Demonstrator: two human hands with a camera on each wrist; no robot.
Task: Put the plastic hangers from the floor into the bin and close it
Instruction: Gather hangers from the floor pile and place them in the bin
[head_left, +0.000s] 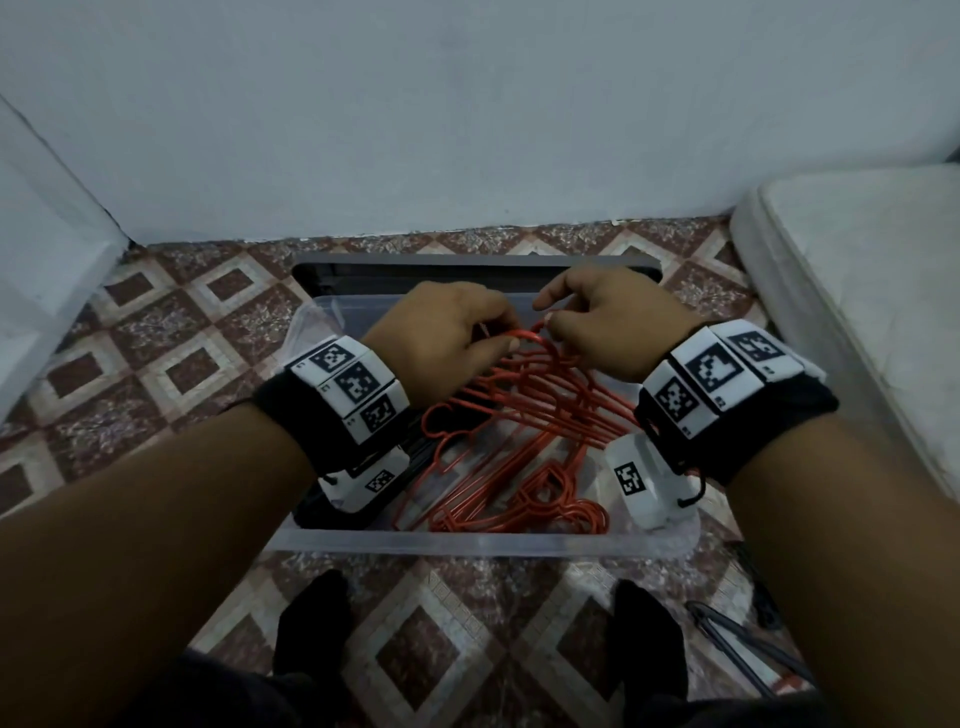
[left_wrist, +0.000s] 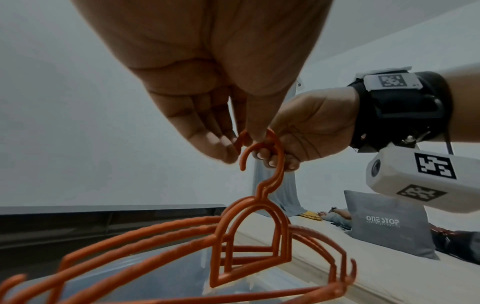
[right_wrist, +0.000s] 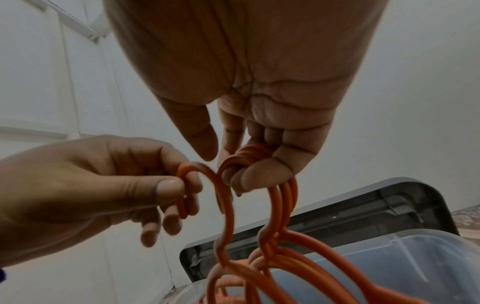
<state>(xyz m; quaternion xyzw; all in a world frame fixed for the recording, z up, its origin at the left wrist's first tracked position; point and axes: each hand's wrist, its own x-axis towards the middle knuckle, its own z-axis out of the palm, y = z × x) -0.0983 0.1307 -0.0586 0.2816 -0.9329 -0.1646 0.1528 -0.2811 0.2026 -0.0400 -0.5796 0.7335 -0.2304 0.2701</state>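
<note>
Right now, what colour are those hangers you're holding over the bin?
The hangers are orange-red, with more of that colour already in the bin. The head view shows them best.

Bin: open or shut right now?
Open. The clear bin has no cover on; its grey lid sits behind it by the wall, and orange hangers show inside through the open top.

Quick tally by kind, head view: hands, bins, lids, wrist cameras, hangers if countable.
hands: 2 (left hand, right hand)
clear plastic bin: 1
grey lid: 1
wrist cameras: 2
orange hangers: tangled pile, cannot count
Total: 6, hangers excluded
</note>
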